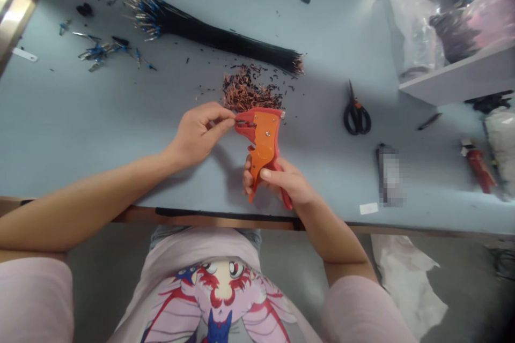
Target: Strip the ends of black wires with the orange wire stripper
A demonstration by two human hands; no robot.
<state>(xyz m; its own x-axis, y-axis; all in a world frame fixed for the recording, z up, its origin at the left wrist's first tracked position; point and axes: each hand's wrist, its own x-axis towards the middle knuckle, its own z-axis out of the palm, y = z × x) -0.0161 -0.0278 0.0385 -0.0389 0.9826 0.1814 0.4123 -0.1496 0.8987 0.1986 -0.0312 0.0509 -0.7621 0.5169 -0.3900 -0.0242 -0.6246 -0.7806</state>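
My right hand (287, 179) is wrapped round the handles of an orange and red wire stripper (265, 134), held above the table near its front edge. The stripper's jaws point left. At their mouth, my left hand (203, 131) pinches a thin dark wire (238, 120) between thumb and forefinger; most of it is hidden by the fingers and jaws. Just behind the stripper lies a pile of copper and black wire scraps (251, 91). Farther back stretches a long bundle of black wires (225, 40), with bare copper at its right end and blue-and-metal connectors at its left.
Loose blue-and-metal connectors (100, 52) lie at the left. To the right are black-handled scissors (357, 115), a blurred-out dark object (389, 176), a white label (369, 208) and a red-handled tool (478, 166). Plastic bags (416, 27) sit on a shelf at the back right.
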